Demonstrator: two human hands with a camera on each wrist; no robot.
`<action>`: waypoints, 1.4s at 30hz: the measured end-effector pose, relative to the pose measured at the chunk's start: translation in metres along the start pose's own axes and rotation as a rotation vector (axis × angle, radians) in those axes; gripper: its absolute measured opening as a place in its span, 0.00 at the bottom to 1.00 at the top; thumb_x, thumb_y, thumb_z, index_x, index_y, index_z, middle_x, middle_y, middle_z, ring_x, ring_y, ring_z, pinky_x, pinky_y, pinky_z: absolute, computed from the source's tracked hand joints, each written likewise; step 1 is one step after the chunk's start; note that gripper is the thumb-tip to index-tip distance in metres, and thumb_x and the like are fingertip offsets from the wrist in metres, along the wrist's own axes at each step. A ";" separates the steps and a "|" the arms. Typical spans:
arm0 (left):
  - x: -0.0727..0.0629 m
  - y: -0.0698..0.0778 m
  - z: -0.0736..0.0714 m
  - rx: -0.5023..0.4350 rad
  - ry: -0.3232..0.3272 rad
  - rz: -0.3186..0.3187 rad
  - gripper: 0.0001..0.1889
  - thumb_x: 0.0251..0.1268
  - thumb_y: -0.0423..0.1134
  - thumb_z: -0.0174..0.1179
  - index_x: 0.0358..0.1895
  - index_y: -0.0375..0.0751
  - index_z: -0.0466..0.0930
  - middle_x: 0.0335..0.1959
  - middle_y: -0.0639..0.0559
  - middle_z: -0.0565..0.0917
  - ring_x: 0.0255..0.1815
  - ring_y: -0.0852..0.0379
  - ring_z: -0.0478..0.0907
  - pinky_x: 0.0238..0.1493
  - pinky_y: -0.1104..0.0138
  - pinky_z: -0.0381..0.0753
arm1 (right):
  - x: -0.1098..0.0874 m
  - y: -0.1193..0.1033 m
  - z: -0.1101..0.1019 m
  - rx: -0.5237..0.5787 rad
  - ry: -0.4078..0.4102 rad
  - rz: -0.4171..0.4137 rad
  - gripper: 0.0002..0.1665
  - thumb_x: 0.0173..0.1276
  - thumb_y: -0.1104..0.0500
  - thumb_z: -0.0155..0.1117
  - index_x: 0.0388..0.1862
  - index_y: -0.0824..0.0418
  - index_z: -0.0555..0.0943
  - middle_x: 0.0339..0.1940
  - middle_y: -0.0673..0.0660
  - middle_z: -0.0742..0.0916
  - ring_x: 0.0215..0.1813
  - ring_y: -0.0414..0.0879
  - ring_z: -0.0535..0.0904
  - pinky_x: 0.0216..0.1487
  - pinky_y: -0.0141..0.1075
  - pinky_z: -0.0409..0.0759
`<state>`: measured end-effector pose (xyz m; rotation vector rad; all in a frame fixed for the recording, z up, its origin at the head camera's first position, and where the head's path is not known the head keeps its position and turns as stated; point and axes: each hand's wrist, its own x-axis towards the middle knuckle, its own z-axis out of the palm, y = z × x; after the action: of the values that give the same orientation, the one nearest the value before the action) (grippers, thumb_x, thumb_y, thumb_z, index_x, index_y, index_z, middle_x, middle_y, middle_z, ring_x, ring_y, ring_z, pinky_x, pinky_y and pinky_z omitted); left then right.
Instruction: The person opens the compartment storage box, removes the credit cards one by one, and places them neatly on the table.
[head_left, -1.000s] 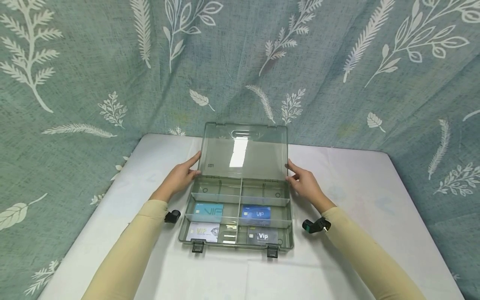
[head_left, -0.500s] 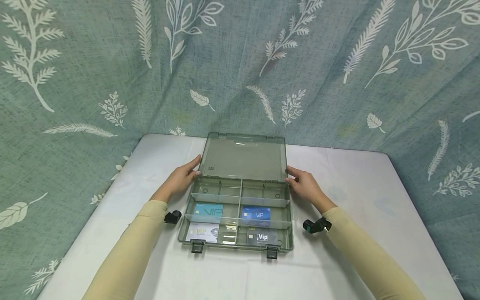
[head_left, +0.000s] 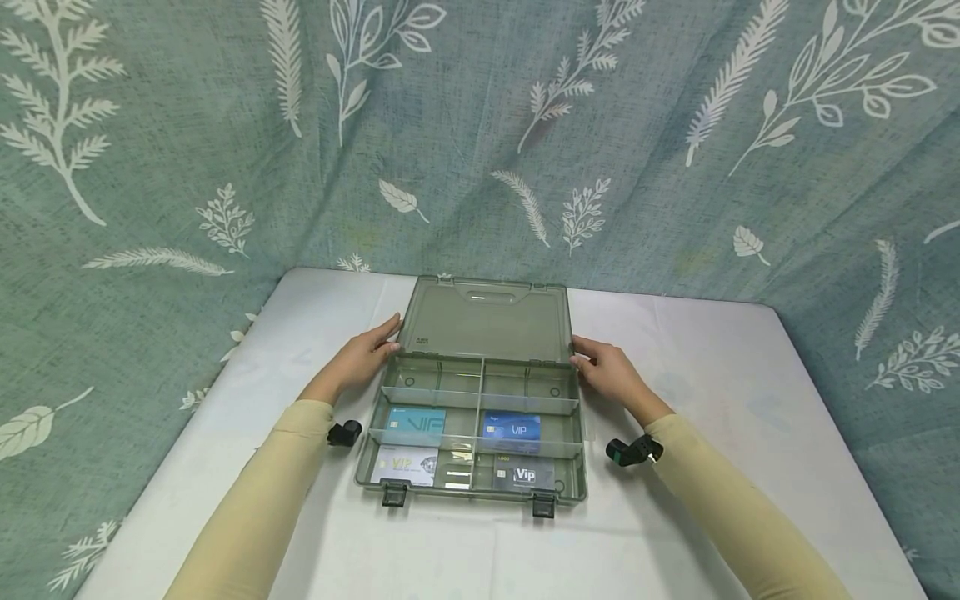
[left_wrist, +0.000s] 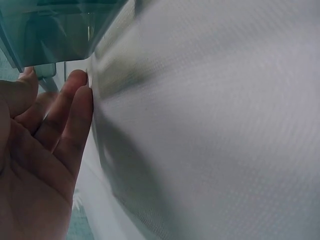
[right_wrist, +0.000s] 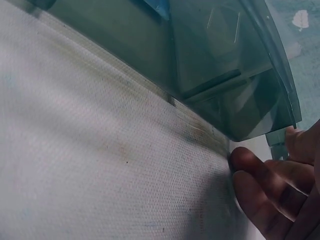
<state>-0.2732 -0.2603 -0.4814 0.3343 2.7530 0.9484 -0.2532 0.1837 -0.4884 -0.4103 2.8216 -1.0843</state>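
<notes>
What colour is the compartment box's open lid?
The open lid is see-through grey-green, best seen in the head view.

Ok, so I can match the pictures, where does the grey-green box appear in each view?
Head: the grey-green box is just below the centre.
Left wrist: the grey-green box fills the upper left corner, cut off.
Right wrist: the grey-green box spans the top, cut off, one corner right of centre.
Shared landmark: the white tablecloth.

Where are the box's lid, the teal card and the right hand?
Lid (head_left: 486,323), head view: middle of its panel.
Teal card (head_left: 416,422), head view: its printed face.
Right hand (head_left: 613,371), head view: its back.
</notes>
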 end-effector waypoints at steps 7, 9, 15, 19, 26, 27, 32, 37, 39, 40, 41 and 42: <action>-0.003 0.001 0.002 -0.022 0.033 0.039 0.33 0.84 0.43 0.49 0.83 0.41 0.48 0.80 0.43 0.60 0.71 0.37 0.70 0.77 0.42 0.61 | 0.000 0.001 0.000 0.022 0.013 0.012 0.30 0.79 0.58 0.59 0.75 0.67 0.70 0.66 0.67 0.81 0.54 0.59 0.86 0.46 0.49 0.87; -0.004 0.000 0.002 -0.022 0.045 0.051 0.32 0.83 0.42 0.49 0.83 0.40 0.50 0.79 0.42 0.61 0.70 0.37 0.71 0.77 0.42 0.61 | -0.001 0.000 0.000 0.029 0.025 0.020 0.29 0.79 0.59 0.60 0.74 0.67 0.71 0.64 0.66 0.82 0.52 0.58 0.87 0.43 0.45 0.88; -0.008 -0.002 0.005 -0.014 0.074 0.050 0.30 0.83 0.43 0.49 0.81 0.40 0.55 0.78 0.42 0.64 0.74 0.36 0.66 0.77 0.42 0.61 | -0.005 -0.005 0.001 0.013 0.079 0.042 0.26 0.77 0.57 0.63 0.70 0.64 0.76 0.57 0.63 0.87 0.49 0.55 0.88 0.38 0.43 0.87; -0.011 -0.005 0.006 -0.019 0.073 0.040 0.28 0.84 0.43 0.48 0.80 0.41 0.58 0.77 0.41 0.65 0.75 0.36 0.64 0.77 0.42 0.61 | -0.009 -0.004 0.001 -0.018 0.112 0.026 0.24 0.76 0.56 0.64 0.68 0.64 0.79 0.53 0.62 0.89 0.49 0.56 0.87 0.41 0.47 0.88; -0.021 -0.004 0.005 -0.024 0.090 0.020 0.25 0.84 0.45 0.46 0.78 0.43 0.65 0.74 0.40 0.70 0.75 0.36 0.64 0.76 0.40 0.62 | -0.015 -0.009 -0.004 0.015 0.132 0.012 0.21 0.76 0.57 0.64 0.63 0.64 0.83 0.47 0.60 0.91 0.45 0.54 0.88 0.41 0.47 0.87; -0.022 -0.003 0.006 -0.028 0.092 0.019 0.25 0.84 0.46 0.46 0.77 0.43 0.66 0.74 0.39 0.70 0.74 0.36 0.65 0.75 0.40 0.63 | -0.016 -0.010 -0.005 0.023 0.130 0.013 0.20 0.76 0.57 0.64 0.63 0.64 0.83 0.46 0.60 0.91 0.44 0.53 0.88 0.40 0.47 0.87; -0.029 0.002 0.005 -0.039 0.103 0.017 0.25 0.84 0.49 0.46 0.76 0.42 0.68 0.72 0.39 0.72 0.73 0.36 0.67 0.74 0.40 0.66 | -0.021 -0.012 -0.009 0.059 0.125 -0.003 0.18 0.76 0.58 0.64 0.61 0.63 0.84 0.43 0.59 0.91 0.39 0.49 0.88 0.40 0.46 0.88; -0.038 0.004 0.005 -0.043 0.115 0.029 0.25 0.84 0.50 0.48 0.75 0.41 0.70 0.71 0.39 0.74 0.70 0.35 0.71 0.71 0.40 0.70 | -0.029 -0.014 -0.013 0.091 0.108 -0.010 0.18 0.77 0.58 0.63 0.61 0.63 0.84 0.46 0.59 0.91 0.39 0.50 0.89 0.38 0.45 0.88; -0.041 0.005 0.005 -0.044 0.122 0.032 0.25 0.83 0.49 0.49 0.74 0.41 0.71 0.71 0.39 0.75 0.69 0.36 0.72 0.70 0.40 0.72 | -0.032 -0.016 -0.014 0.103 0.102 -0.009 0.18 0.77 0.58 0.63 0.61 0.63 0.84 0.46 0.60 0.90 0.40 0.51 0.89 0.38 0.44 0.88; -0.043 0.006 0.005 -0.045 0.123 0.031 0.25 0.83 0.49 0.49 0.74 0.42 0.71 0.70 0.40 0.75 0.68 0.36 0.73 0.69 0.40 0.72 | -0.034 -0.016 -0.015 0.111 0.098 -0.008 0.18 0.77 0.58 0.63 0.61 0.63 0.84 0.46 0.60 0.90 0.40 0.52 0.88 0.38 0.44 0.88; -0.045 0.006 0.005 -0.044 0.126 0.028 0.25 0.83 0.49 0.50 0.74 0.42 0.72 0.70 0.40 0.75 0.68 0.36 0.74 0.69 0.41 0.73 | -0.036 -0.017 -0.016 0.117 0.097 -0.008 0.18 0.77 0.58 0.63 0.61 0.63 0.84 0.46 0.60 0.90 0.40 0.53 0.88 0.38 0.44 0.88; -0.047 0.006 0.005 -0.045 0.130 0.027 0.24 0.83 0.49 0.50 0.74 0.42 0.72 0.70 0.41 0.75 0.68 0.36 0.74 0.69 0.41 0.73 | -0.037 -0.018 -0.016 0.123 0.093 -0.009 0.18 0.77 0.58 0.64 0.61 0.63 0.84 0.46 0.60 0.90 0.41 0.53 0.88 0.38 0.44 0.88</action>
<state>-0.2260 -0.2656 -0.4754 0.3137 2.8449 1.0733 -0.2164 0.1919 -0.4646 -0.3713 2.8141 -1.3037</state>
